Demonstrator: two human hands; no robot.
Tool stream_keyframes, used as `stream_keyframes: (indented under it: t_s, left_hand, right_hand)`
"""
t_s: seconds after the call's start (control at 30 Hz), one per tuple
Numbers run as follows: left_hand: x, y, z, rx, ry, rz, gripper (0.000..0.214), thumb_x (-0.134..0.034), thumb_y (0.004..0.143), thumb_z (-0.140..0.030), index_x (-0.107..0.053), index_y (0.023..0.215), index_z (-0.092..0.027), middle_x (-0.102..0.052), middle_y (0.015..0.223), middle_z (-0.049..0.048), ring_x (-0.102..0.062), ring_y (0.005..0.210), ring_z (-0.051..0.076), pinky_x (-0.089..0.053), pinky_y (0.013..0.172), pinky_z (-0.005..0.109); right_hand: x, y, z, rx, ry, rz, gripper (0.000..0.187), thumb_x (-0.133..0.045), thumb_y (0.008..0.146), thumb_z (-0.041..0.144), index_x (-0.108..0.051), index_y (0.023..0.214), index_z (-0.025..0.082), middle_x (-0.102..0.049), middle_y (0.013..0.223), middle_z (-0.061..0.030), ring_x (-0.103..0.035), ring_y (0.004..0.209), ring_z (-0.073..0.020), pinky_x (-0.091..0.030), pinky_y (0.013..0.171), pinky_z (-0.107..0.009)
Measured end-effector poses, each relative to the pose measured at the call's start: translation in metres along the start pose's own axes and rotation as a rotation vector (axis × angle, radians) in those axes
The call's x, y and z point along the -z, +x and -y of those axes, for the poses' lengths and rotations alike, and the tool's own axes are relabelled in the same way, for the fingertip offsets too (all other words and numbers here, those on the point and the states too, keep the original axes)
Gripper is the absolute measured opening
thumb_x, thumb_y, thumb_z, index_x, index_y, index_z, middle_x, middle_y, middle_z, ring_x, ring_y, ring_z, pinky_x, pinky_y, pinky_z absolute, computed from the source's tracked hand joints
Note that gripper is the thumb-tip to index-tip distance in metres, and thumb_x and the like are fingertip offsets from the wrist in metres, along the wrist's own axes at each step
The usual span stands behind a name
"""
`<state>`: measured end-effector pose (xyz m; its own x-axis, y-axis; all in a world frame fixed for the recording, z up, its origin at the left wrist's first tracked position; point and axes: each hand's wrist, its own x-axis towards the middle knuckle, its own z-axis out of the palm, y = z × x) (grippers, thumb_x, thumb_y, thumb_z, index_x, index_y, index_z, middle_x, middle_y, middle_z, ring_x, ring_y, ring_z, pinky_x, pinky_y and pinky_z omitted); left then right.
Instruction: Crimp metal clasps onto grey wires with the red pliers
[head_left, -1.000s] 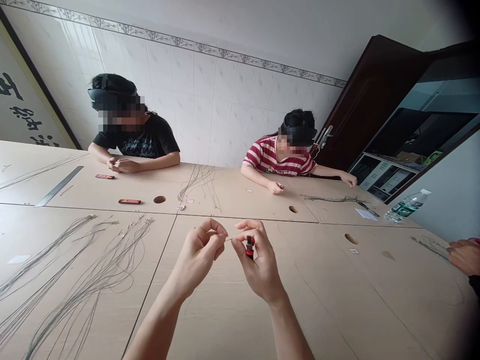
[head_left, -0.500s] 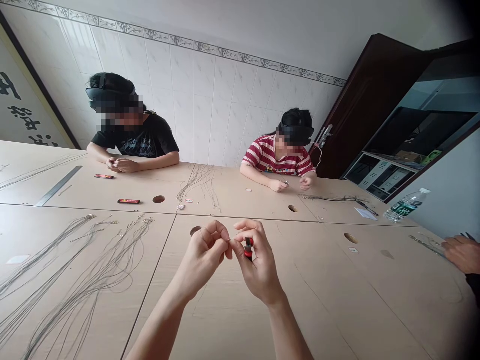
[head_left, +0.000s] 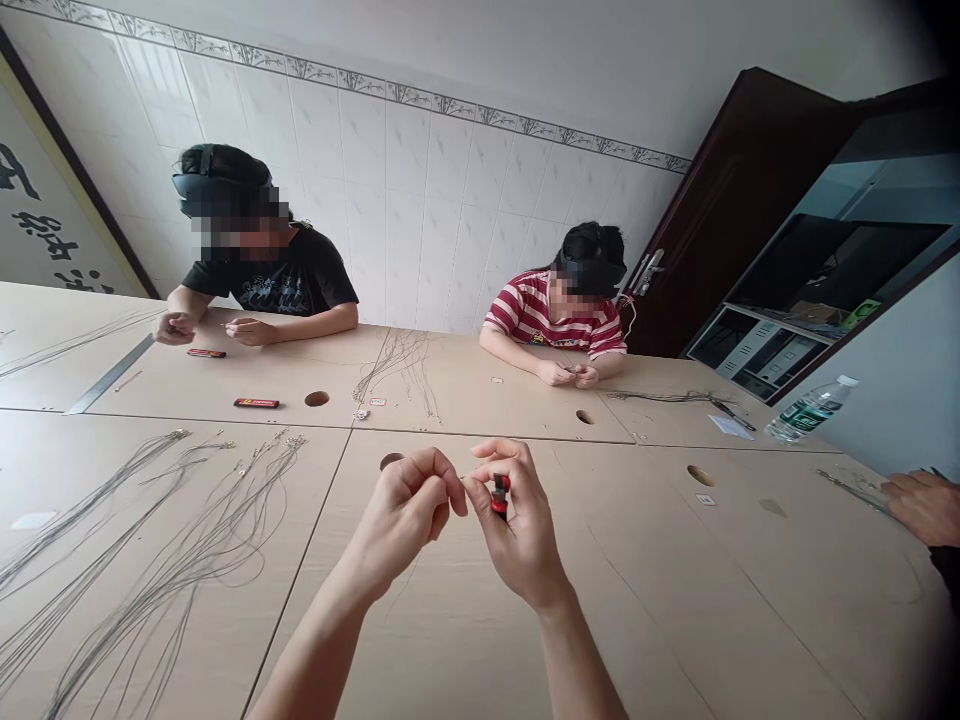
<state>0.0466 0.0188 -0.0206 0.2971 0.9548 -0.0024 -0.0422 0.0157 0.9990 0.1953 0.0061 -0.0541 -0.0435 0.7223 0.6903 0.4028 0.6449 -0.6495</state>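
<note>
Two hands pinch small work together above a pale table.

Head view: the left hand (head_left: 405,515) is curled nearly shut, thumb and forefinger pinching something too small to make out, touching the fingertips of the right hand (head_left: 517,525). The right hand is closed around a red-and-black tool (head_left: 499,494), held upright in the near middle of the scene above the table (head_left: 675,600). Thin wires (head_left: 187,540) fan out at near left. Two people sit at the far side; another person's hand (head_left: 919,505) rests at right.
</note>
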Motion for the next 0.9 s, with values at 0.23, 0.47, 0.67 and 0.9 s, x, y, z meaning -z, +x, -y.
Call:
stream_keyframes:
  t_s: [0.23, 0.47, 0.67, 0.9]
  left_hand:
    - [0.0017, -0.0012, -0.0023, 0.021, -0.065, 0.038, 0.011, -0.044, 0.077, -0.021, -0.049, 0.067, -0.018, -0.059, 0.062, -0.002, -0.038, 0.045, 0.007, -0.026, 0.045, 0.023]
    - [0.0038, -0.0029, -0.0017, 0.0, -0.002, -0.02, 0.013, -0.046, 0.081, -0.022, -0.046, 0.069, -0.019, -0.036, 0.051, -0.0079, -0.024, 0.051, 0.008, -0.019, 0.048, 0.022]
    - [0.0009, -0.0019, -0.0056, 0.018, 0.021, -0.019, 0.015, -0.047, 0.08, -0.024, -0.044, 0.066, -0.019, -0.028, 0.051, -0.0082, -0.021, 0.051, 0.008, -0.016, 0.048, 0.023]
    - [0.0008, -0.002, -0.0081, 0.047, 0.031, 0.001, 0.017, -0.047, 0.081, -0.025, -0.043, 0.066, -0.02, -0.033, 0.051, -0.0077, -0.023, 0.051, 0.008, -0.018, 0.048, 0.023]
  right_hand:
    - [-0.0005, -0.0003, 0.0002, 0.002, -0.025, -0.003, 0.015, -0.054, 0.092, 0.011, -0.05, 0.09, 0.025, -0.053, 0.108, -0.0052, -0.053, 0.108, -0.0166, -0.049, 0.073, -0.025]
    - [0.0005, 0.0012, 0.0017, 0.021, -0.047, -0.001, 0.013, -0.055, 0.093, 0.012, -0.051, 0.092, 0.024, -0.053, 0.107, -0.0056, -0.053, 0.107, -0.0172, -0.049, 0.075, -0.026]
    - [0.0002, 0.0017, 0.002, 0.037, -0.059, 0.003, 0.013, -0.054, 0.093, 0.012, -0.051, 0.092, 0.024, -0.054, 0.107, -0.0056, -0.054, 0.107, -0.0178, -0.049, 0.076, -0.027]
    - [0.0013, -0.0003, 0.0028, 0.007, -0.077, 0.019, 0.011, -0.054, 0.093, 0.014, -0.052, 0.094, 0.025, -0.054, 0.109, -0.0065, -0.054, 0.106, -0.0196, -0.05, 0.076, -0.031]
